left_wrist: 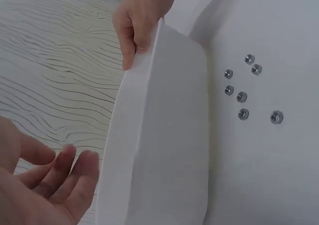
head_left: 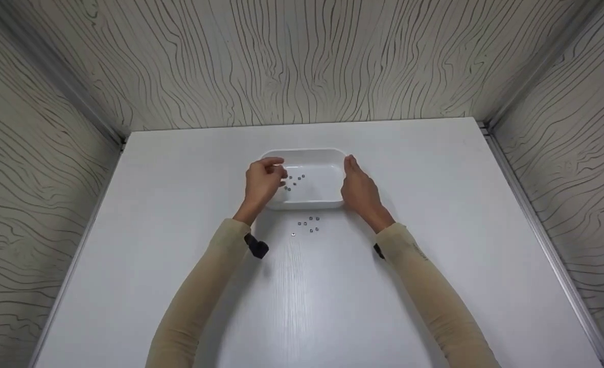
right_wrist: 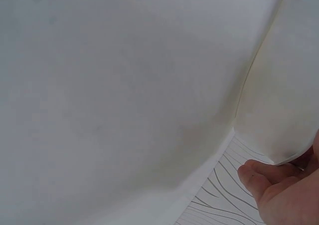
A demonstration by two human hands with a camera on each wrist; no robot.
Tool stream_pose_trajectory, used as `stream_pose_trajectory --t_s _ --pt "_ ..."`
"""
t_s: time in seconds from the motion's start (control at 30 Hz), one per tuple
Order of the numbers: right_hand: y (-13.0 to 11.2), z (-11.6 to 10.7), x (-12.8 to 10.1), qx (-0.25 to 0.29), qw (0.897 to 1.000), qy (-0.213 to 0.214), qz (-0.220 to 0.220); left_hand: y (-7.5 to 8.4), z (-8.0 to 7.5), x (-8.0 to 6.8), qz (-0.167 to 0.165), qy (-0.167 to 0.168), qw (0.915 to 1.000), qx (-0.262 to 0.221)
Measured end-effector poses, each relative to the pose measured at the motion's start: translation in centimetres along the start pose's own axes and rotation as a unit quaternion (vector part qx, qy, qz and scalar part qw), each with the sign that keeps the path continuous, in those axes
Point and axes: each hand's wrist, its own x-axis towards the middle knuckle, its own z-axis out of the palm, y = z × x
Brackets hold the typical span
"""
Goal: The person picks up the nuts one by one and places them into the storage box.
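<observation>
White plastic, a shallow tray [head_left: 315,197] sat between my hands on the pale table [head_left: 435,168], its long sides running from one hand to the other. My right hand [head_left: 359,190] stood against the tray's right end, fingers straight and together along the rim; the left wrist view showed those fingers [left_wrist: 130,40] curling over the edge with the thumb on the outer wall, so I held that end. My left hand [head_left: 262,182] hovered at the tray's left end, fingers loosely bent and parted, gripping nothing; in its own wrist view the fingertips [left_wrist: 82,165] were just beside the outer wall, and I could not tell whether they touched it. The two hands were well apart, one at each end of the tray. A few small steel nuts [head_left: 294,181] lay inside the tray, nearer my left hand. More loose nuts [head_left: 309,225] lay in a small cluster on the table just below the tray's near side, between my wrists. Beige sleeves [head_left: 205,286] covered both forearms. Wood-grain walls [head_left: 302,61] closed off the table beyond my hands.
</observation>
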Motion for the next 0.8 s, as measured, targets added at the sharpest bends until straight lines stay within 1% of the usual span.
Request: stream_pose_trajectory --t_s 0.07,0.1,0.2,0.3,0.43,0.53,0.63,0.73,0.8 --pt "0.0 0.0 0.0 -0.002 1.000 -0.003 0.001 0.2 0.0 -0.7 0.048 -0.006 0.9980 0.042" --pt "-0.1 -0.1 0.0 -0.002 1.000 -0.004 0.001 0.3 0.0 -1.1 0.073 -0.010 0.9951 0.066" --pt "-0.1 -0.1 0.0 -0.001 1.000 -0.009 0.003 0.5 0.1 -2.2 0.134 -0.028 0.9824 0.127" --pt "0.0 0.0 0.1 0.001 1.000 -0.009 0.004 0.4 0.3 -3.3 0.177 -0.049 0.9681 0.171" --pt "0.0 0.1 0.1 0.002 1.000 -0.010 0.003 0.2 0.4 -4.7 0.229 -0.073 0.9441 0.226" --pt "0.0 0.1 0.1 0.002 1.000 -0.010 0.002 -0.2 0.4 -5.8 0.268 -0.094 0.9229 0.260" --pt "0.0 0.1 0.1 0.000 1.000 -0.006 0.000 -0.8 0.4 -6.7 0.302 -0.122 0.9017 0.284" --pt "0.0 0.1 0.1 -0.004 1.000 -0.001 0.000 -1.6 0.4 -7.2 0.329 -0.142 0.8793 0.314" --pt "-0.1 0.1 0.1 -0.005 1.000 0.000 -0.001 -2.2 0.4 -7.4 0.341 -0.152 0.8667 0.331"
